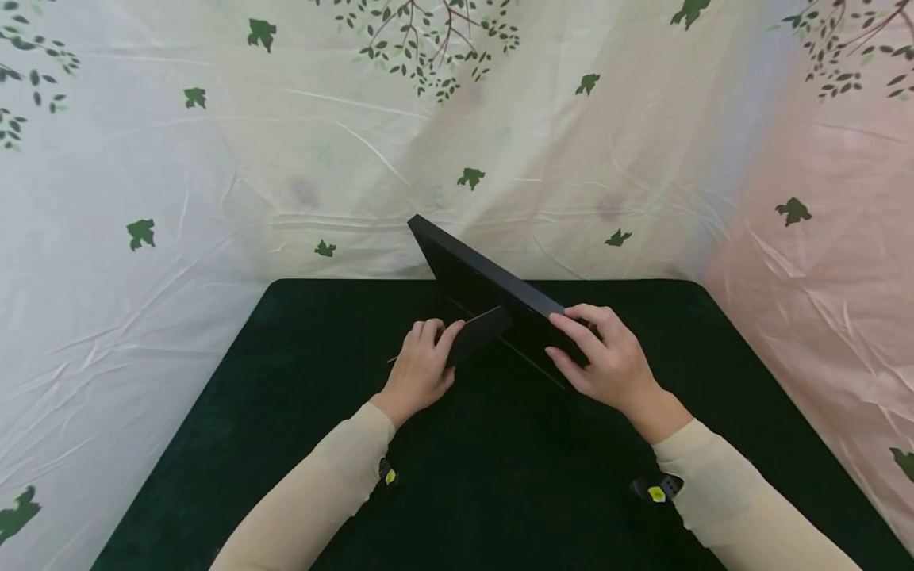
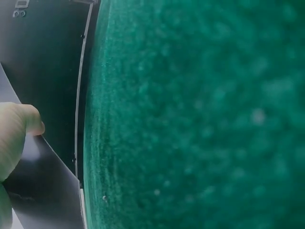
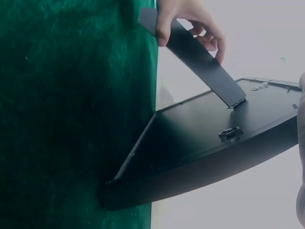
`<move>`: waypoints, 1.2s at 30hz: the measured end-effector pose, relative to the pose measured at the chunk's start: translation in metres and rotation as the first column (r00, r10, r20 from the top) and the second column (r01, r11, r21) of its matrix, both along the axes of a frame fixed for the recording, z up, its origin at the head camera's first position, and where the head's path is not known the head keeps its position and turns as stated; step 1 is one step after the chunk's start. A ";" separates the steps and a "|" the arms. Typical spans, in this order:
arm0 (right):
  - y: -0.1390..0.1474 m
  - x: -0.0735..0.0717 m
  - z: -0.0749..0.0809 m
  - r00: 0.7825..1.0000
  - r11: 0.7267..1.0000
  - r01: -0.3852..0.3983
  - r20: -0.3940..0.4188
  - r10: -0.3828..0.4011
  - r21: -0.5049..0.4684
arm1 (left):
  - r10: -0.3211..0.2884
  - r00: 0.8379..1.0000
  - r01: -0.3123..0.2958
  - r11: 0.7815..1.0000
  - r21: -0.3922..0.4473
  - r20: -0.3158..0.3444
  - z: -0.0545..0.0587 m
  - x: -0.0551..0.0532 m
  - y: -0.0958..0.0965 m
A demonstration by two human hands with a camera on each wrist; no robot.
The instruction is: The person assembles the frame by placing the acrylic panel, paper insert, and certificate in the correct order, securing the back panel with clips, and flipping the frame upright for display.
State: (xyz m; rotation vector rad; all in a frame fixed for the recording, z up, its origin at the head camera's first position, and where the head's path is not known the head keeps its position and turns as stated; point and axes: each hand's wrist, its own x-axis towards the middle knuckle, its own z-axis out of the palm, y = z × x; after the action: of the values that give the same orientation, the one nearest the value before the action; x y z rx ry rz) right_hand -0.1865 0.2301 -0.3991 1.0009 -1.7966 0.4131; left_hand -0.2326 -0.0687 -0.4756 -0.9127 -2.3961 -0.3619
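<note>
A black picture frame (image 1: 485,268) stands tilted on the dark green cloth, its back facing me. From that back juts a flat black easel leg (image 1: 484,333), joined at a small hinge (image 3: 237,102). My left hand (image 1: 421,366) pinches the leg, thumb on one side and fingers on the other. The left wrist view shows the thumb (image 2: 26,123) against the leg (image 2: 45,183). My right hand (image 1: 616,361) grips the upper right edge of the frame, thumb on the back. In the right wrist view, a metal clip (image 3: 230,134) sits near the frame's rim (image 3: 190,183).
A dark green cloth (image 1: 314,492) covers the table under the frame. Behind the table hangs a pale curtain (image 1: 385,159) with printed leaves, wrapping round both sides. Each sleeve wears a dark wrist strap (image 1: 670,485).
</note>
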 end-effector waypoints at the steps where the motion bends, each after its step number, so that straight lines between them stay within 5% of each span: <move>1: -0.001 0.001 0.000 1.000 1.000 -0.003 0.007 0.003 -0.002 | 0.004 1.000 -0.004 1.000 0.000 0.001 0.000 0.001 0.000; 8: -0.009 0.009 0.000 0.998 0.998 -0.052 0.022 0.053 -0.048 | 0.038 0.999 -0.038 0.999 -0.021 0.022 0.000 0.004 0.002; 13: -0.007 0.011 -0.002 0.998 0.996 -0.045 0.035 0.048 -0.074 | 0.046 0.998 -0.045 0.999 -0.030 0.047 0.009 0.006 0.003; 16: -0.002 0.011 -0.003 0.998 0.996 -0.037 0.049 0.041 -0.086 | 0.038 0.998 -0.039 0.999 0.016 0.057 0.027 0.009 0.003; 23: 0.014 0.013 -0.005 0.995 0.995 -0.034 0.093 0.042 -0.090 | -0.048 0.994 0.030 0.983 0.183 0.098 0.095 0.009 0.013; 28: 0.015 0.014 -0.009 0.990 0.995 -0.043 0.133 0.054 -0.088 | -0.001 0.954 -0.045 0.989 0.144 0.301 0.120 0.008 0.024; 32: 0.011 0.013 -0.012 0.987 0.994 -0.046 0.147 0.060 -0.096 | 0.078 0.910 -0.115 0.991 0.067 0.407 0.123 0.010 0.032; 36: 0.008 0.015 -0.013 0.986 0.994 -0.060 0.149 0.074 -0.096 | 0.075 0.898 -0.121 0.989 0.081 0.434 0.121 0.013 0.036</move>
State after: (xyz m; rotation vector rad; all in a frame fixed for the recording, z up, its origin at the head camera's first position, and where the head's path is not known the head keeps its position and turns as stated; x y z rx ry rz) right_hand -0.1718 0.2384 -0.4119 0.9903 -1.8658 0.6228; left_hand -0.2197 -0.0328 -0.3550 -0.7150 -2.7770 -0.7090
